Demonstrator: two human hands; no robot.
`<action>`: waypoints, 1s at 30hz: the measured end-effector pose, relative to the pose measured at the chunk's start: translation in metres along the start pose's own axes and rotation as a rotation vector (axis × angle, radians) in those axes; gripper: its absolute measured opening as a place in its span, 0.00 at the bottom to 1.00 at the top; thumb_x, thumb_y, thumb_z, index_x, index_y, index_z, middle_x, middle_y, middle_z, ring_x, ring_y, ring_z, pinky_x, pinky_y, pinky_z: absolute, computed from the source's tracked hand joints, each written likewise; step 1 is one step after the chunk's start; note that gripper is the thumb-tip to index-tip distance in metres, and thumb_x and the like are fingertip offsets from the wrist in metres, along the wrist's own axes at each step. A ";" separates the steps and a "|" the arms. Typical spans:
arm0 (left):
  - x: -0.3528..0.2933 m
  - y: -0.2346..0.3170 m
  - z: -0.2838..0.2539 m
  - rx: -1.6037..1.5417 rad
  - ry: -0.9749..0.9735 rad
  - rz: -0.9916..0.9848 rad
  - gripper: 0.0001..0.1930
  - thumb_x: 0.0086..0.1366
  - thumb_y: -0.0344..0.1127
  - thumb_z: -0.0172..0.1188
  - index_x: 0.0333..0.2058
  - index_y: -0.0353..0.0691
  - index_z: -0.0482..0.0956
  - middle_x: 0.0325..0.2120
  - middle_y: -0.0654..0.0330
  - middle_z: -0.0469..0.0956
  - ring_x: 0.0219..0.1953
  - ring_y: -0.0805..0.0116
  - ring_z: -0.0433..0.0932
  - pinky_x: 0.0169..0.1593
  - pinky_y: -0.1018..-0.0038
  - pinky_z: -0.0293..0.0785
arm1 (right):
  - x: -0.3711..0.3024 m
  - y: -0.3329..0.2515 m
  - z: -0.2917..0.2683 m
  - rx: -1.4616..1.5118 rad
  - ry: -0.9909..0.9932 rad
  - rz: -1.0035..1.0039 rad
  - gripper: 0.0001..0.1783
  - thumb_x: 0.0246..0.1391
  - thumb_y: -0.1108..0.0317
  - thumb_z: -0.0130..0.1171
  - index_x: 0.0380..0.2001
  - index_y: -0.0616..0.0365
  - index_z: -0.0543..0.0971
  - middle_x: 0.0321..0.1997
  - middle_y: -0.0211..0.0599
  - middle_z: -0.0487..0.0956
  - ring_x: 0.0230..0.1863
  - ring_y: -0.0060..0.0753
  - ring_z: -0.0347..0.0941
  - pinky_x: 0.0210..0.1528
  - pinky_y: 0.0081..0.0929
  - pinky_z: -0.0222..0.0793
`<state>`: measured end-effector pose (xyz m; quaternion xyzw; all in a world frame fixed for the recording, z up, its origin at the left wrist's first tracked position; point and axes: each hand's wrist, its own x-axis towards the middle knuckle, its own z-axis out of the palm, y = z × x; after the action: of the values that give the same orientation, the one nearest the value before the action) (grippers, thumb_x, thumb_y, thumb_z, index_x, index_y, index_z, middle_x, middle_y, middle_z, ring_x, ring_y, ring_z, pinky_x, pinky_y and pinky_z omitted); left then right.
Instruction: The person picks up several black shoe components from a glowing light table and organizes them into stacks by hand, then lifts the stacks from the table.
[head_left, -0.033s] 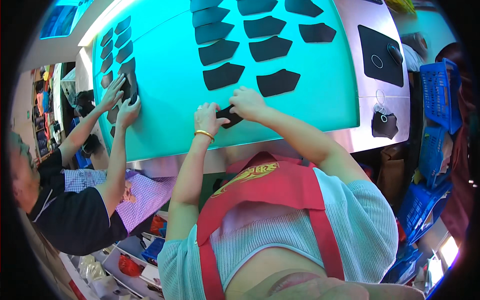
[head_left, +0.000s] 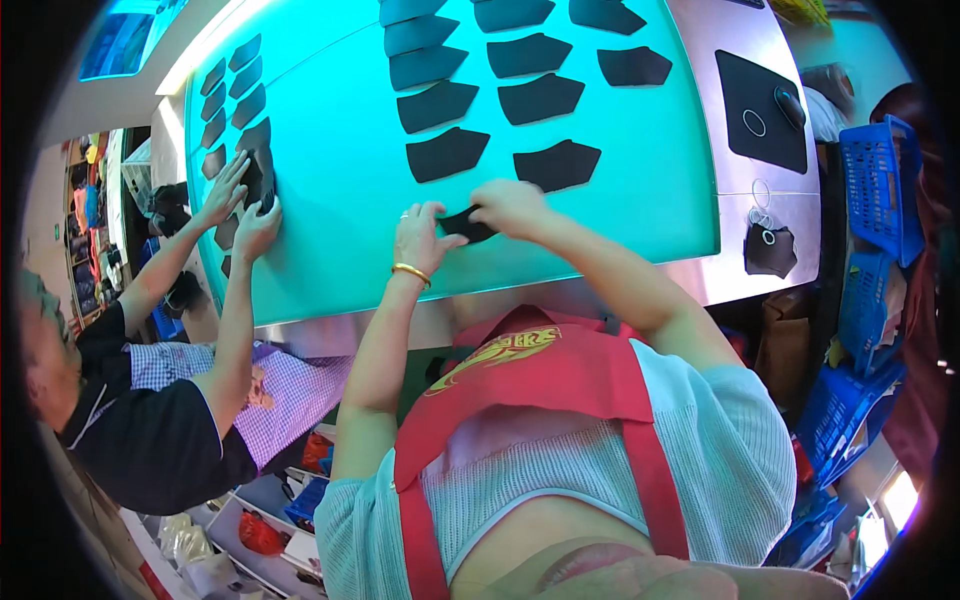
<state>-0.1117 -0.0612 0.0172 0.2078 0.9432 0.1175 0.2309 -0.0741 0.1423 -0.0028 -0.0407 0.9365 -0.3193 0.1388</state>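
Note:
My left hand and my right hand are near the front edge of a bright turquoise table. Between them they hold a small black flat piece, with the left fingers on its left end and the right fingers pinching its right end. Its full shape is partly hidden by my fingers. Just beyond lie similar dark, pointed flat pieces, the nearest being a left one and a right one. They are laid out in columns, some overlapping.
At the left, a co-worker's hands press on dark pieces near two columns of smaller ones. To the right are a black mouse pad with a mouse, a dark piece with rings, and stacked blue baskets.
Both my hands, with the black piece between them, have shifted slightly to the right. The co-worker's hands and the laid-out pieces look almost the same.

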 end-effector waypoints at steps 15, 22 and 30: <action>0.053 0.014 0.016 0.083 0.414 0.334 0.20 0.53 0.44 0.71 0.43 0.49 0.76 0.41 0.61 0.75 0.47 0.53 0.72 0.47 0.60 0.70 | -0.081 0.094 -0.053 -0.379 0.197 -0.119 0.31 0.53 0.45 0.62 0.60 0.32 0.73 0.69 0.28 0.67 0.72 0.39 0.56 0.70 0.57 0.51; 0.015 0.007 0.015 0.036 0.327 0.344 0.17 0.56 0.43 0.69 0.42 0.46 0.77 0.39 0.58 0.78 0.43 0.53 0.75 0.45 0.60 0.70 | -0.096 0.074 -0.050 -0.358 0.099 0.007 0.34 0.58 0.38 0.53 0.66 0.29 0.67 0.75 0.25 0.59 0.77 0.39 0.47 0.71 0.68 0.38; 0.159 0.001 -0.026 0.013 0.544 0.351 0.14 0.59 0.40 0.66 0.42 0.45 0.77 0.45 0.57 0.77 0.48 0.50 0.74 0.49 0.58 0.71 | 0.027 0.090 -0.075 -0.464 0.186 0.096 0.39 0.61 0.34 0.45 0.70 0.38 0.61 0.77 0.31 0.53 0.78 0.40 0.42 0.72 0.67 0.37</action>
<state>-0.2521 0.0079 -0.0218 0.3300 0.9208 0.2006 -0.0547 -0.1205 0.2531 -0.0076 0.0025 0.9943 -0.0913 0.0542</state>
